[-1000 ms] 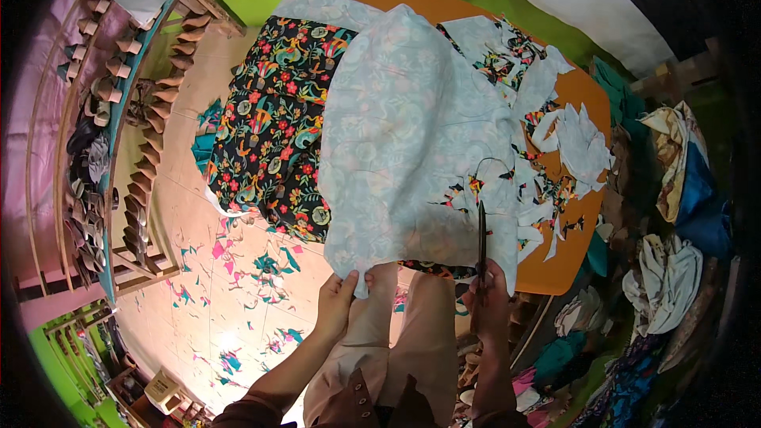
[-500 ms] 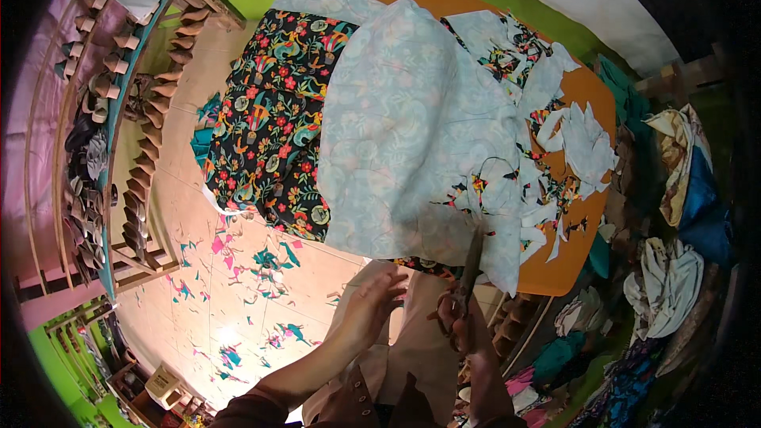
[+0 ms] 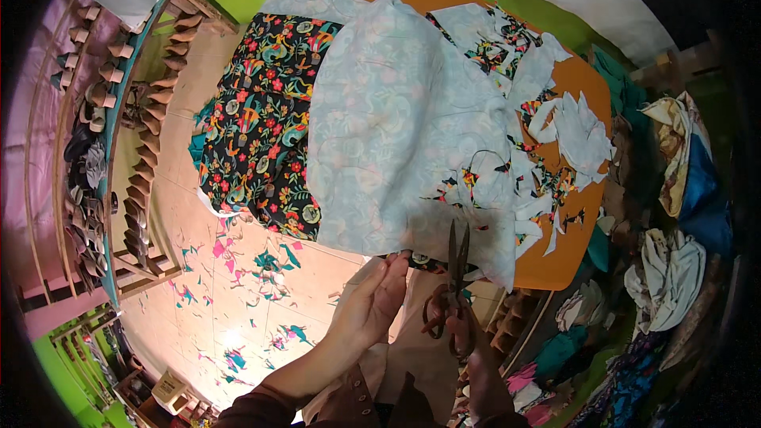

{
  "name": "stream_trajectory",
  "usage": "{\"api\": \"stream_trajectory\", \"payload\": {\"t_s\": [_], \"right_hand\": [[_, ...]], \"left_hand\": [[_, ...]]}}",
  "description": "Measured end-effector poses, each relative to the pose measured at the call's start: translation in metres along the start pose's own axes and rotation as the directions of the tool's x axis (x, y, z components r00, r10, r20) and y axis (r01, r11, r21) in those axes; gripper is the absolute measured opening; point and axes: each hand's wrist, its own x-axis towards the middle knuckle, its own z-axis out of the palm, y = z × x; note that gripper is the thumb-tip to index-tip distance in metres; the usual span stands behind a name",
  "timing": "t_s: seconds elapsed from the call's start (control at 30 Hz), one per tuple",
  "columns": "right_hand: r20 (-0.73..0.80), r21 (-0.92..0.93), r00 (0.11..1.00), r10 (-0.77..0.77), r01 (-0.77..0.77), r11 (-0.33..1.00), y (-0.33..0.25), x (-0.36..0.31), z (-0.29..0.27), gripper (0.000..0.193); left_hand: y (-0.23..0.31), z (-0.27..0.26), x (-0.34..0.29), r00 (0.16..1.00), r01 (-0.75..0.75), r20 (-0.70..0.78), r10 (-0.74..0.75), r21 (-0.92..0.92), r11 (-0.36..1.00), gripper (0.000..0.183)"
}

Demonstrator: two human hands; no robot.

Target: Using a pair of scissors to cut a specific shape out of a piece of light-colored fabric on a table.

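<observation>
A floral-patterned cloth (image 3: pixel 258 131), black with red, yellow and green motifs, lies on the table; its pale underside (image 3: pixel 372 127) is folded over to the right. My left hand (image 3: pixel 376 301) is at the cloth's near edge, its fingers together and their tips pinching the fabric where it hangs over. Close by on the right, my right hand (image 3: pixel 460 329) holds dark scissors (image 3: pixel 457 261) by the handles. Their blades are slightly apart and point away from me, over the cloth's near edge. Cut slits and a round opening (image 3: pixel 485 170) show in the pale fabric.
Scraps of cut cloth (image 3: pixel 583 139) cover the right side of the orange table (image 3: pixel 583 79). Shoe lasts fill a rack (image 3: pixel 139 182) on the left. Coloured snippets (image 3: pixel 277 257) litter the tiled floor. Heaped fabrics (image 3: pixel 670 281) stand at the right.
My left hand has moved up and right to the cloth's near edge and closed on it. The scissors have shifted slightly left and down, and their blades have parted.
</observation>
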Motion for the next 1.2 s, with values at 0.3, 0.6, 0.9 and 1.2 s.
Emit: {"api": "stream_trajectory", "payload": {"t_s": [0.3,0.6,0.9,1.2], "right_hand": [[-0.091,-0.144,0.995,-0.040,0.027,0.989,-0.010,-0.004,0.006,0.046],[0.008,-0.280,0.985,0.172,-0.163,0.946,-0.011,-0.015,-0.004,0.038],[0.069,-0.479,0.960,0.273,-0.208,0.853,0.009,-0.025,0.005,0.059],[0.055,-0.058,0.871,0.489,-0.486,0.872,0.032,-0.002,0.032,0.039]], "left_hand": [[-0.013,0.011,0.006,0.996,-0.083,0.017,0.083,-0.006,0.997,0.010],[-0.018,0.007,0.017,0.914,-0.374,-0.049,0.402,0.281,0.884,0.011],[-0.011,0.010,0.015,0.855,-0.501,-0.065,0.514,0.146,0.853,0.012],[-0.019,-0.009,0.020,0.665,-0.667,0.038,0.746,0.480,0.570,0.017]]}}
